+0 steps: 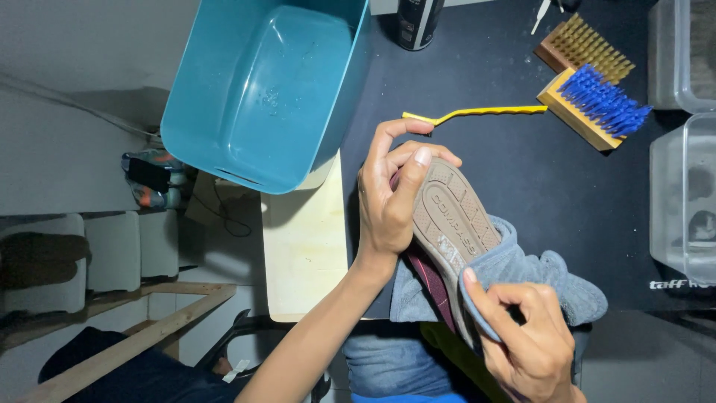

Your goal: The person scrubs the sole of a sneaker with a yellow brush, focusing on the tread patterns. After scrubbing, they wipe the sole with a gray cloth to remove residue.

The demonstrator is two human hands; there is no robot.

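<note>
My left hand (388,198) grips the toe end of a shoe (451,224), which is turned with its tan rubber sole facing up. A dark red upper shows along the shoe's lower edge. My right hand (526,339) holds a grey-blue cloth (522,269) bunched against the heel part of the sole, with the thumb pressed on the cloth's folded edge. Both hands are above the near edge of a black mat (537,179).
A teal plastic tub (261,89) stands at the back left, partly over a pale wooden board (302,239). A yellow thin brush (477,113), a blue-bristled brush (597,104) and a tan-bristled brush (585,46) lie behind the shoe. Clear bins (682,186) stand at right; a dark can (418,22) is at the back.
</note>
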